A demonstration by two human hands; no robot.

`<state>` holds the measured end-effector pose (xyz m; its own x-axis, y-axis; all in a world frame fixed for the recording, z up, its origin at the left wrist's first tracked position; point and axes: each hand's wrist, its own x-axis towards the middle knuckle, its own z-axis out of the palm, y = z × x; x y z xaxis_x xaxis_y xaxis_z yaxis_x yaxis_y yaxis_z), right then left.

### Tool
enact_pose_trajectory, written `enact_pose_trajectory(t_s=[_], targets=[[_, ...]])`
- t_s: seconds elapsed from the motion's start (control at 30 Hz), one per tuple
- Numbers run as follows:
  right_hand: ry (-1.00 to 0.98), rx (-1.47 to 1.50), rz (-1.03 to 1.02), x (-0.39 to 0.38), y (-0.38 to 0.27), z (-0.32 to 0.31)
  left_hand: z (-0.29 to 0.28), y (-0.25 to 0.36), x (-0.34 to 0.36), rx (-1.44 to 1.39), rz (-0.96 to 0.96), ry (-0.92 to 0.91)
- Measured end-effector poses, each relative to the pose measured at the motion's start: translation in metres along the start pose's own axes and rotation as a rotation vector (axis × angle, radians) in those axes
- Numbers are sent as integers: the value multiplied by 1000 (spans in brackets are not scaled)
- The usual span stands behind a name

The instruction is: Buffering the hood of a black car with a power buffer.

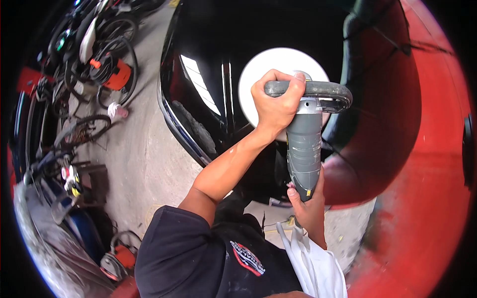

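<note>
A grey power polisher [304,144] with a round white pad [256,69] is between my two hands. The pad is over a glossy black car panel [293,25]; whether it presses on it I cannot tell. My left hand [277,102] wraps around the black loop handle [328,89] at the tool's head. Lower down, my right hand [311,211] grips the narrow rear end of the body, its fingers partly hidden behind it. A white cloth [315,270] hangs below my right forearm.
Red bodywork [422,213] curves along the right side. On the concrete floor [149,149] to the left stand several bicycles [82,131], an orange machine with a coiled black cable [117,74], and another orange-and-black machine [121,256]. Clear plastic sheeting [54,248] covers something at lower left.
</note>
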<state>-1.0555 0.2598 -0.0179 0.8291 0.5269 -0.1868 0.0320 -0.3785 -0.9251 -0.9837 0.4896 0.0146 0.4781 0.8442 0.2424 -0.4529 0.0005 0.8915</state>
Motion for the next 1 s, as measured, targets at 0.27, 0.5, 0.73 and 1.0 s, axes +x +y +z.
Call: enact_pose_trajectory(t_s=[0.27,0.5,0.73,1.0], targets=[[228,100,176,-91,16,117,-85,8,-55,27,-90,-226],[221,122,275,-133,16,213,-186,34,-52,169,-122,-313],[361,37,218,-127,-13,339,-268,53,5,200,-127,-400],[417,140,86,-58,-98,444,-309,62,142,272,0,-491]])
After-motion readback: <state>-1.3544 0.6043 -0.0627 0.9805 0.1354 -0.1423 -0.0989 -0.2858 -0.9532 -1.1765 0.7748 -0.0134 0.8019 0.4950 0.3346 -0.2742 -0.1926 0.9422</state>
